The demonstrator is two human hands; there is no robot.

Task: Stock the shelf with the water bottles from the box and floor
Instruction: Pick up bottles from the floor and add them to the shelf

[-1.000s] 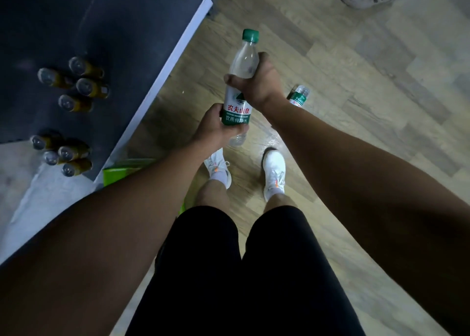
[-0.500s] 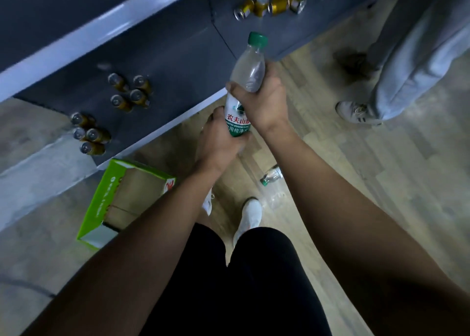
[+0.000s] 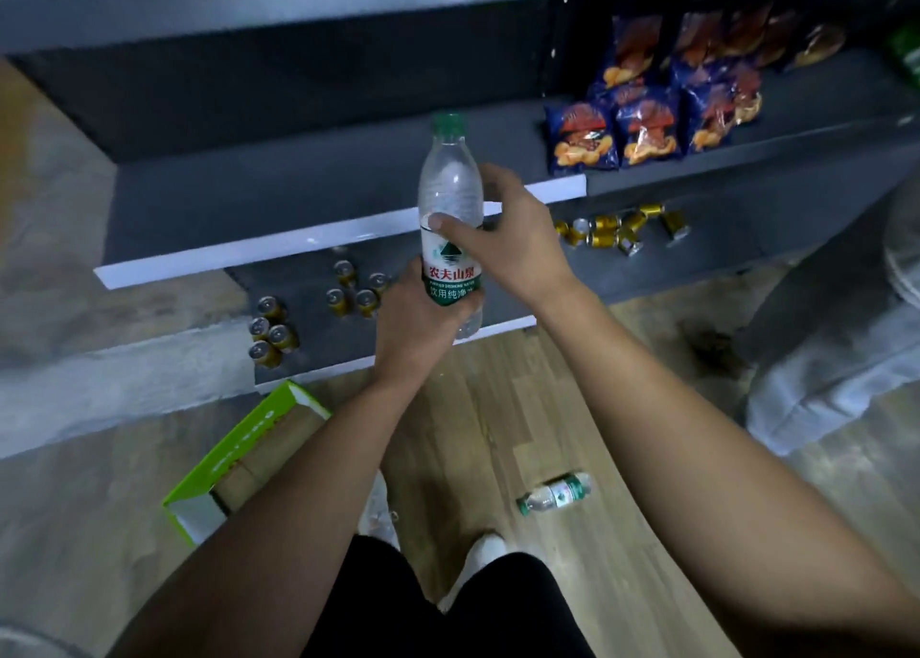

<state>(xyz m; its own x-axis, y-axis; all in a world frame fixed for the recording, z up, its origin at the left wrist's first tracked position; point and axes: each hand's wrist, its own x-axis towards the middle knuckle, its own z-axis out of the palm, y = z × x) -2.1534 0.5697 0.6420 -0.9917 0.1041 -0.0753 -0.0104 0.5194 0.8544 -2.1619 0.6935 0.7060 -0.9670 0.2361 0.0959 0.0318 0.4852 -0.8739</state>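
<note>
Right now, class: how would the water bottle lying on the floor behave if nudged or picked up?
The floor bottle lies on its side, round-bodied, so it would likely roll on the smooth wooden floor. Thin clear plastic probably gives slightly when squeezed. Fill unclear, so weight uncertain.

The middle shelf (image 3: 298, 194) lies bare left of the chip bags (image 3: 642, 124); small cans (image 3: 356, 291) dot the lower shelf (image 3: 318, 346).
</note>
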